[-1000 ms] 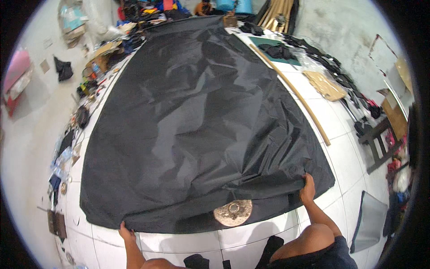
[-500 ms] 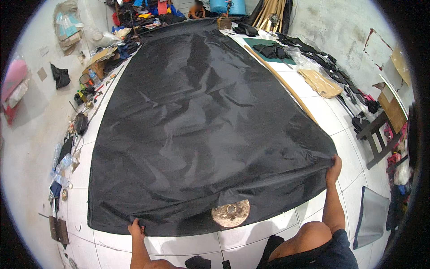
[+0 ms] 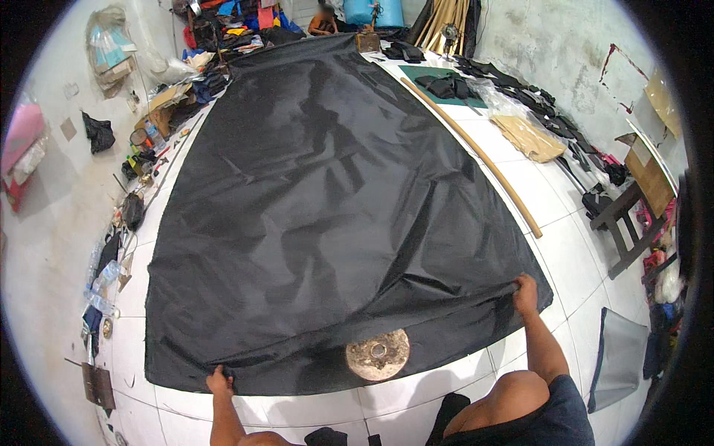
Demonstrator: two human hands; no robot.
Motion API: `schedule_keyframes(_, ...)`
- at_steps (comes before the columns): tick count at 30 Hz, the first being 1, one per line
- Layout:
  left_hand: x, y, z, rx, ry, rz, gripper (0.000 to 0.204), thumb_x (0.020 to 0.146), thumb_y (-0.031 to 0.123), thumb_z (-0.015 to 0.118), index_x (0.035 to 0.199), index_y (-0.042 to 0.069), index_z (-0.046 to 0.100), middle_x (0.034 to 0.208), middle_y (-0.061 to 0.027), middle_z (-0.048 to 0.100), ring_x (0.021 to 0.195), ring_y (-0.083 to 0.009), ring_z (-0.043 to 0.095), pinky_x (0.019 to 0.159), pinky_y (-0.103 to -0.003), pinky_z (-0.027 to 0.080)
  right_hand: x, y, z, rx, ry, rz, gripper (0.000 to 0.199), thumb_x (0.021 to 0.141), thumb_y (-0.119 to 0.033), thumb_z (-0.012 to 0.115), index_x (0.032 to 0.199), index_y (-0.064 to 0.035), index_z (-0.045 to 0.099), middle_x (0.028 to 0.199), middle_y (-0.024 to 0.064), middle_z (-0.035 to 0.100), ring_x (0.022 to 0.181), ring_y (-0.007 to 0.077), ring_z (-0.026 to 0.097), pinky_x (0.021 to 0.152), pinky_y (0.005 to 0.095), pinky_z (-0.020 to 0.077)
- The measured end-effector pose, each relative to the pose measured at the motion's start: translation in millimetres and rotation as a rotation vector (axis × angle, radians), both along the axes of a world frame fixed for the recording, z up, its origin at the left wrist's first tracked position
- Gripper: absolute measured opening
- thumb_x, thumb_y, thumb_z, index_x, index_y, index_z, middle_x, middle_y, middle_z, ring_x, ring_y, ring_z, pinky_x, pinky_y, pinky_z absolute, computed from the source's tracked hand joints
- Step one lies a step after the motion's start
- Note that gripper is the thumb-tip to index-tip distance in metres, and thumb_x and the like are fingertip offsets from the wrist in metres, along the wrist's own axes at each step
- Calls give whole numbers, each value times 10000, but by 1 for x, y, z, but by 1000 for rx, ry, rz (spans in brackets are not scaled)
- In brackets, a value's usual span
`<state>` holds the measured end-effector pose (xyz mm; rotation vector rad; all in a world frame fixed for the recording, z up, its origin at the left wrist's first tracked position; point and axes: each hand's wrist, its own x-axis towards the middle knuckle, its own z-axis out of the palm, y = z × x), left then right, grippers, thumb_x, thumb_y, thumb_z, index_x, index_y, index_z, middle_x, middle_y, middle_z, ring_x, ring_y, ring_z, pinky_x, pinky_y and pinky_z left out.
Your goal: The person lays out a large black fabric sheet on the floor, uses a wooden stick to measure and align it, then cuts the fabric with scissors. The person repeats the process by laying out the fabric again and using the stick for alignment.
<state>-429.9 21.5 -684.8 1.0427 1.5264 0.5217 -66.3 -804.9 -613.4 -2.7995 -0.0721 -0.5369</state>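
The person's left hand (image 3: 219, 380) is closed on the near edge of a large sheet of thin black woven fabric (image 3: 327, 208), fingers curled over the hem close to the sheet's near left corner. The right hand (image 3: 525, 288) is clamped on the same sheet over at its near right corner, arm stretched out, and the cloth bunches into small creases that fan away from that grip. Between the two hands the near edge runs in a shallow curve, and a round rusty metal disc with a hole in its middle (image 3: 378, 354) sits on the cloth just inside that edge, nearer the right hand than the left.

The black sheet lies spread flat over a white tiled floor (image 3: 565, 245), reaching from the person's knees to the far end of the room, wrinkled along its middle. Just beside its right edge a long pale wooden stick (image 3: 476, 152) lies on the tiles, running along the cloth. Beyond the stick lie a green cutting mat with dark fabric pieces (image 3: 439, 82) and a flat tan paper piece (image 3: 529, 137). Along the left edge there is a strip of small tools and bottles (image 3: 126, 215) against the wall.
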Motion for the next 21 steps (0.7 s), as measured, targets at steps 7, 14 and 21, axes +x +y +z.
schedule_keyframes(7,17,-27,-4,26,-119,-62,541,861,227,667,1284,-8,427,1196,-155,541,969,-264,552,644,-375,484,14,-2,38,-371,468,-376,516,818,-105,601,1332,-118,549,1458,194,431,1341,383,403,1068,477,392)
schedule_keyframes(14,-9,-47,23,-161,-587,-82,753,814,489,728,1356,50,445,1324,-169,516,1214,-310,518,978,-467,478,-79,219,145,-133,297,650,667,684,-303,828,1246,-63,560,1152,205,574,1074,389,567,919,458,471)
schedule_keyframes(21,48,-144,32,-392,-426,-244,614,854,431,714,1227,9,470,1013,-185,607,744,-270,661,596,-344,586,-115,326,136,-204,312,1138,520,837,-506,674,1110,-74,580,797,136,635,693,323,658,582,416,518)
